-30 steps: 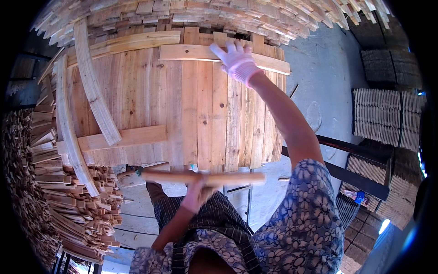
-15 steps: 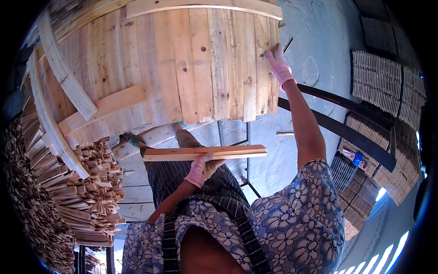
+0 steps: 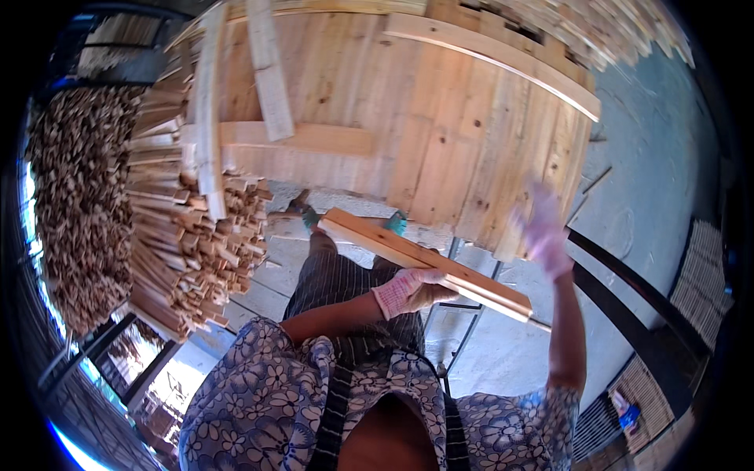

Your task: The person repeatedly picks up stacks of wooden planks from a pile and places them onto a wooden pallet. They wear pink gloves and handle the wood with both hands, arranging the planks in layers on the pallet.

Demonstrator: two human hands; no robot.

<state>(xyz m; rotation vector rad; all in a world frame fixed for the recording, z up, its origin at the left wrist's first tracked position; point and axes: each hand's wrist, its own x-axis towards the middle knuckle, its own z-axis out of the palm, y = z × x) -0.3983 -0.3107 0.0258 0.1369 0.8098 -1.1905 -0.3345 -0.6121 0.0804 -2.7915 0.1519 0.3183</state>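
Observation:
My left hand (image 3: 412, 292), in a pink-and-white glove, is closed round the middle of a few short wooden slats (image 3: 471, 284) pressed together. They are held at a slant in front of my body, the right end lower. My right hand (image 3: 543, 233), also gloved, is blurred by motion; its fingers look stretched out and nothing shows in them. It hovers by the near right corner of a wide panel of boards (image 3: 440, 133) laid side by side. Whether it touches the boards I cannot tell.
Loose planks (image 3: 271, 78) lie across the panel's left part, and a long strip (image 3: 495, 59) runs along its far edge. Piled slats (image 3: 188, 235) rise on the left. Dark metal bars (image 3: 628, 314) stand at the right, near stacked slats (image 3: 695, 282).
The view has swung, so the panel appears farther right. My right hand has drawn back nearer from the panel's right edge. The slats in my left hand have tilted, right end down.

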